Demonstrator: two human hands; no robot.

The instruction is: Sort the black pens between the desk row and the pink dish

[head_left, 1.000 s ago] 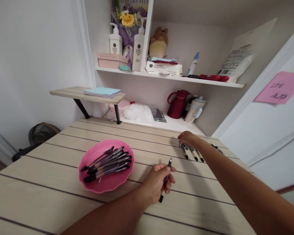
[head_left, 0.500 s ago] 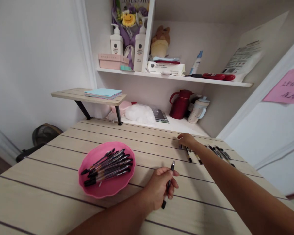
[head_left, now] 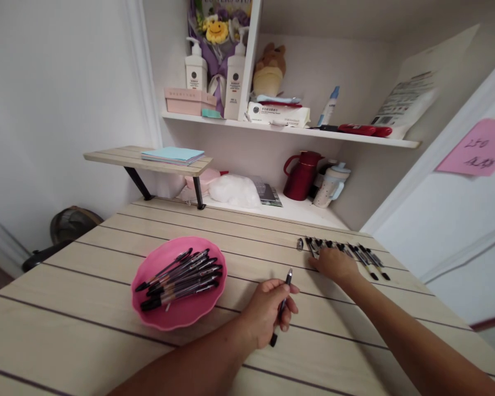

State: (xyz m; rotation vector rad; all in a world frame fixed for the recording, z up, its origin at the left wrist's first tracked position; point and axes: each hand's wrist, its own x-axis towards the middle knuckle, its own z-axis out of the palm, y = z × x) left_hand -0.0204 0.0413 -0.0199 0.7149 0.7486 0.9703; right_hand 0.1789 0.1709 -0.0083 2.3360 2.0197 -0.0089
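Note:
My left hand (head_left: pixel 268 308) is closed around a black pen (head_left: pixel 287 283), holding it slanted with its bare tip up, above the table's middle. A row of pens (head_left: pixel 371 269) lies side by side at the right on the table. My right hand (head_left: pixel 336 264) reaches over the left part of this row, its fingers low against the pens and mostly hidden. Just left of the row sits a small dark pen cap (head_left: pixel 300 244). More black capped pens (head_left: pixel 190 278) lie in a pile in a pink scalloped bowl (head_left: pixel 175 324), left of my left hand.
A small raised shelf (head_left: pixel 107 157) on black legs bears a stack of blue paper (head_left: pixel 173 155). Behind the table stand a red jug (head_left: pixel 301 176) and a pale cup (head_left: pixel 332 186). Above them runs a white shelf (head_left: pixel 355 137) with bottles and packets.
My right hand has moved from the spot by the pen cap towards me and right, onto the pens. The cap now shows uncovered. My left hand still holds its pen.

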